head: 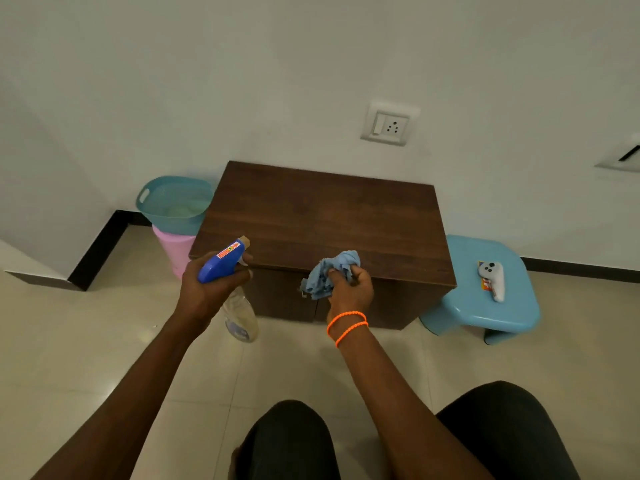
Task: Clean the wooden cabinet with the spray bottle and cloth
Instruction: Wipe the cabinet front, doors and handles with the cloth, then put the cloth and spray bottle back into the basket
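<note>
Both hands are closed, the spray bottle point(228, 271) gripped in the left hand point(211, 285) and the bunched blue cloth point(329, 273) in the right hand point(351, 289), just before the wooden cabinet point(322, 220), whose top looks dry and unwiped, so spraying and wiping are judged still to be done.

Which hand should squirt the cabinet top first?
Probably the left hand: it grips the spray bottle, nozzle aimed over the cabinet top. The right hand only holds the bunched cloth.
</note>
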